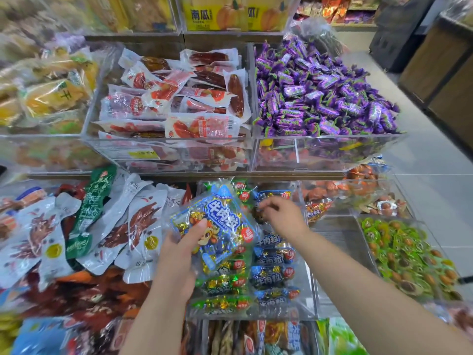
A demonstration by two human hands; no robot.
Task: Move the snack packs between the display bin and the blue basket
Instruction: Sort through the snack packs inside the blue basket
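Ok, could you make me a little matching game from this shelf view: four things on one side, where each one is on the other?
Things
1. blue snack pack
2. purple candies
3. red sausage packs
4. right hand

Places
A. middle tier, right bin
B. reaching over the back of the display bin
C. gripped in the left hand
D. middle tier, centre bin

Pairs: 1-C, 2-A, 3-D, 4-B

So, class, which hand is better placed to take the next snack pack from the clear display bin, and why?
Probably the right. The right hand is over the clear plastic display bin, fingers curled at the packs near its back, while the left hand holds a shiny blue plastic snack pack.
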